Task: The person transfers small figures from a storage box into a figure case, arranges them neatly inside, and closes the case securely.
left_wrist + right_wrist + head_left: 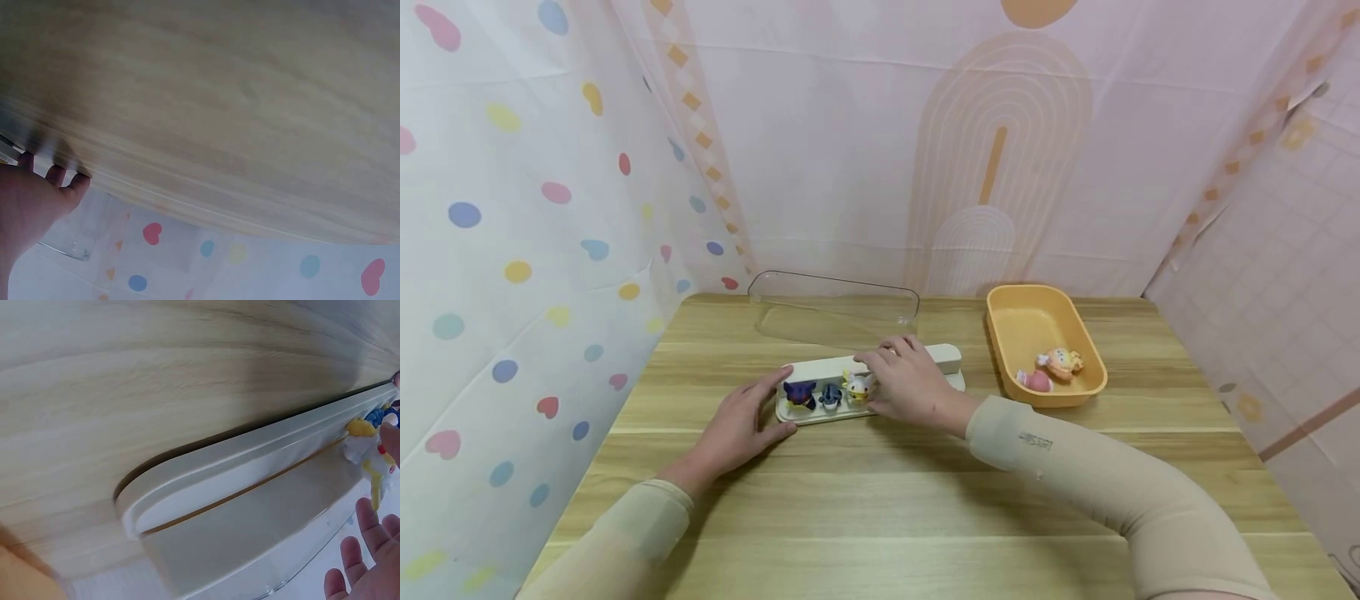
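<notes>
The left hand (735, 431) rests flat, fingers relaxed, against the smooth cream oblong tray (820, 368) — the right hand (908, 385) pinches a glossy white-and-yellow figurine (858, 387) on it.

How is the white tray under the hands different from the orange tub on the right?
The white tray is long, narrow and shallow; the orange tub is shorter, wider and deeper. The tray holds three small figures in a row, the tub two loose ones. Both hands touch the tray, none the tub. Both stand on the wooden table.
</notes>
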`<state>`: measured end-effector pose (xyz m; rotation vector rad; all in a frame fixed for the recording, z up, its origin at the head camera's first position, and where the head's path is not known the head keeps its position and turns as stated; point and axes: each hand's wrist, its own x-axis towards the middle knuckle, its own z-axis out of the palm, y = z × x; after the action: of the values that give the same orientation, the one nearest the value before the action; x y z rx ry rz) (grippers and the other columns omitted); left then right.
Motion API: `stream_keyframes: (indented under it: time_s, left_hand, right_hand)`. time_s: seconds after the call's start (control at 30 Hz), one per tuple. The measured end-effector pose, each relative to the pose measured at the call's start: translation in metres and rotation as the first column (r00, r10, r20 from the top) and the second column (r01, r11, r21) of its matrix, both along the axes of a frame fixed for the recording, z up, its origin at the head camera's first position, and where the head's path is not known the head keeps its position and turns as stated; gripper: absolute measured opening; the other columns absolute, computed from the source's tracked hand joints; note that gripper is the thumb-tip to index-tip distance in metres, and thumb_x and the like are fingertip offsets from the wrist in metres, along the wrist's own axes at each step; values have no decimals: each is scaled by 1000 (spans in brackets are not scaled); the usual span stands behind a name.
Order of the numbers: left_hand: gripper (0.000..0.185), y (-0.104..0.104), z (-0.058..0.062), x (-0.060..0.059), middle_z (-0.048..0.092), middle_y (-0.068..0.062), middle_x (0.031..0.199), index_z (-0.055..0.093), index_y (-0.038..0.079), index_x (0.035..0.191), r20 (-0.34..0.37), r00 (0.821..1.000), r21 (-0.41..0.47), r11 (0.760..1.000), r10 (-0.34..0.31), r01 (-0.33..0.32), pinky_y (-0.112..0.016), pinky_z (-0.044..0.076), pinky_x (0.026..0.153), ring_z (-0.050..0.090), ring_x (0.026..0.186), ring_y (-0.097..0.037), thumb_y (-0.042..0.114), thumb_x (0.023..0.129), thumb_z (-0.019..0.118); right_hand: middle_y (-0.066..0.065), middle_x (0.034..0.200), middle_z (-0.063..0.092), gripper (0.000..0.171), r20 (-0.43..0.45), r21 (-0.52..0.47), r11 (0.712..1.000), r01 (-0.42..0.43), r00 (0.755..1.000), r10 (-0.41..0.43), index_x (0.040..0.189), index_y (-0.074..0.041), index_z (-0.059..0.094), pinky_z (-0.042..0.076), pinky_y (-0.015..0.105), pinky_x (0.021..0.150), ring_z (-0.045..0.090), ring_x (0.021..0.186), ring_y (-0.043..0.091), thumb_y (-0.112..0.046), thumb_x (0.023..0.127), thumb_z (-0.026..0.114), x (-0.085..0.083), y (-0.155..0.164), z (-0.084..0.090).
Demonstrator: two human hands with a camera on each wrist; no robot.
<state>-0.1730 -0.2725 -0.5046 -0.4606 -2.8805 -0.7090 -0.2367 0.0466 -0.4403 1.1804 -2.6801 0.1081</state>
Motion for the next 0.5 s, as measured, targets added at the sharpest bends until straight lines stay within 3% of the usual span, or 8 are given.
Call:
stream_keyframes:
  time_s: [0.27,0.5]
  left_hand:
    - [92,0,-1,0,59,-20,156,32,30,169,21,1000,9,1000,-1,1,-74,36,118,54,139,-55,37,93,85]
    - [92,-1,0,1,60,-20,155,31,30,169,25,1000,7,1000,7,-7,-74,36,118,54,139,-55,38,94,84]
  right_hand:
    - [7,142,68,77,51,-49,999,20,999,-18,152,-12,54,37,58,125,54,140,34,-51,91,83,5,40,14]
    - [13,130,74,78,-47,-112,987,113,992,-119,145,-9,61,43,57,117,60,132,39,-55,88,85,1,103,35]
